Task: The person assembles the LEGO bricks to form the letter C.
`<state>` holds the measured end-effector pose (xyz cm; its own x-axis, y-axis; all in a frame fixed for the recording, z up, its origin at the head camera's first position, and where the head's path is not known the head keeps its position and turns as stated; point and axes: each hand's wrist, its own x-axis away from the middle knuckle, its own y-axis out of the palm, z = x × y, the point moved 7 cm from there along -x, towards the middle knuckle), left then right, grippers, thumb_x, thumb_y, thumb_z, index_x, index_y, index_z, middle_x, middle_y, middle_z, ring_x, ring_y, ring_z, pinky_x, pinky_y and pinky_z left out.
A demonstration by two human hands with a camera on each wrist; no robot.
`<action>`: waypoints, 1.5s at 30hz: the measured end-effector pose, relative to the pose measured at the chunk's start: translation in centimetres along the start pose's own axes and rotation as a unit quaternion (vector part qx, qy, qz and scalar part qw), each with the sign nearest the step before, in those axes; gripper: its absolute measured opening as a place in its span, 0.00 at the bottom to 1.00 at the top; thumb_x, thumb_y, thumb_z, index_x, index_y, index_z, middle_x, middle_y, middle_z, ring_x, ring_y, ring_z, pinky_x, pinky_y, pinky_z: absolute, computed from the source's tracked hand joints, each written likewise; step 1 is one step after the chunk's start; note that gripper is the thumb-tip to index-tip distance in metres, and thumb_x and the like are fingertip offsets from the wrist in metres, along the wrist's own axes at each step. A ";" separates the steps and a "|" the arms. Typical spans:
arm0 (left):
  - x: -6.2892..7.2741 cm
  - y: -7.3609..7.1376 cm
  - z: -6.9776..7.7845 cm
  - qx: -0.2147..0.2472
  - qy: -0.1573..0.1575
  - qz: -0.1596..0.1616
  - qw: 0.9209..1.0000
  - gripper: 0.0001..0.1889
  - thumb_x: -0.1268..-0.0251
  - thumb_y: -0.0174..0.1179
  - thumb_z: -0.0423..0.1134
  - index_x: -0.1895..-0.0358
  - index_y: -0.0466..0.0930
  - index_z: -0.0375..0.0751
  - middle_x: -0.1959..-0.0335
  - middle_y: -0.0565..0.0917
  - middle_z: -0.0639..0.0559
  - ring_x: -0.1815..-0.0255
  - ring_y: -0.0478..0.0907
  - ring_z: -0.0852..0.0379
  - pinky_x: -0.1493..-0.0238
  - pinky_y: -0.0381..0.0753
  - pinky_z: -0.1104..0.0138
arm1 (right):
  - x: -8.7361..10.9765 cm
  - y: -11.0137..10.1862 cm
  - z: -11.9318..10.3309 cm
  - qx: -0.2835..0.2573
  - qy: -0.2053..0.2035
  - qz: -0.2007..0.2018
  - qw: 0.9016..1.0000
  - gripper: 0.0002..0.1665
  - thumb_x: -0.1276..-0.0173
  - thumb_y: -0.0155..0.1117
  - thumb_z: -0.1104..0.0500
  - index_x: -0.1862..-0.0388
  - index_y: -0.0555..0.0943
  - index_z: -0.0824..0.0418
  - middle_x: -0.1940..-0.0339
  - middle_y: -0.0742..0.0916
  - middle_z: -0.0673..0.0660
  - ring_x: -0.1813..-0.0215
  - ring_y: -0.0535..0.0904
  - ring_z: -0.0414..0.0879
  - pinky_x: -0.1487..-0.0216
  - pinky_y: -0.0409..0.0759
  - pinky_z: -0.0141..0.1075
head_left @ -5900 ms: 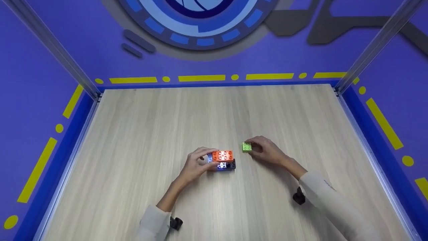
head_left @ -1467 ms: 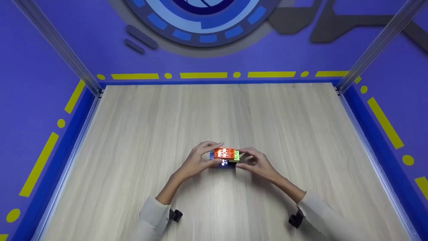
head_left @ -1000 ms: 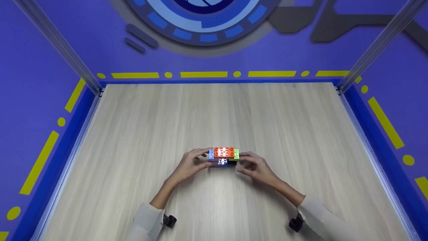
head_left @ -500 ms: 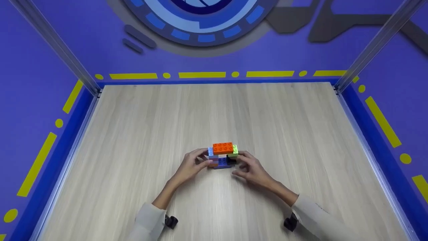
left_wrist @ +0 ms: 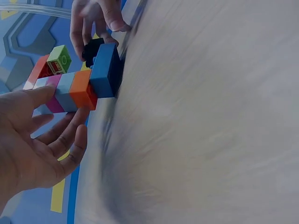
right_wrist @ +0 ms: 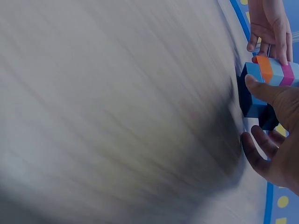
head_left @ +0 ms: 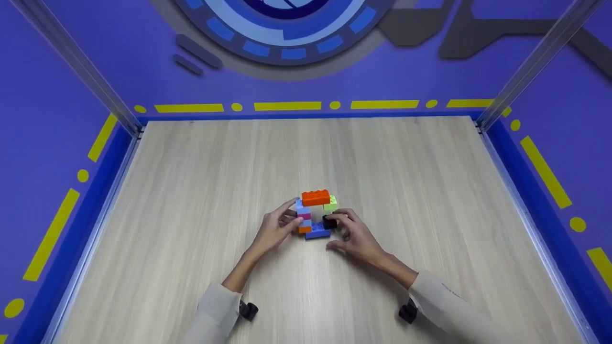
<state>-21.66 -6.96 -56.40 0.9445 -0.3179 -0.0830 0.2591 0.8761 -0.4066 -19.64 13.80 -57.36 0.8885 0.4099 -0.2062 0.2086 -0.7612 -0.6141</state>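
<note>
A toy brick assembly stands in front of me. Its blue base brick carries a black brick on the right. A left column stacks an orange brick, light blue bricks and a magenta one. Across the top runs an orange-red brick, with a light green brick under its right end, above a gap over the black brick. My left hand pinches the column between thumb and fingers. My right hand has its forefinger at the black brick, thumb held apart low in front.
The wood-grain table surrounds the bricks. Blue panels with yellow dashes wall in its back and sides, with metal posts in the corners. A black wrist camera hangs at each sleeve.
The light green brick, earlier in my right hand, sits under the orange-red brick's right end. The assembly has tipped back, showing its front, and my right fingers have shifted from green to black.
</note>
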 end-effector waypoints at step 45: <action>-3.1 -0.1 -2.2 -0.047 -0.026 -0.138 0.989 0.45 0.55 0.76 0.36 0.30 0.64 0.36 0.51 0.81 0.41 0.72 0.76 0.58 0.70 0.74 0.73 | -1.4 0.5 0.7 0.038 0.038 -0.006 0.999 0.31 0.50 0.78 0.59 0.45 0.80 0.61 0.54 0.81 0.53 0.58 0.76 0.44 0.60 0.75 0.31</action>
<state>-25.00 -6.82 -58.07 0.8505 -0.5186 0.0876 0.4899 0.7205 -0.4907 -21.04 13.23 -57.95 0.9150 0.3775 -0.1426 0.1903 -0.7153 -0.6724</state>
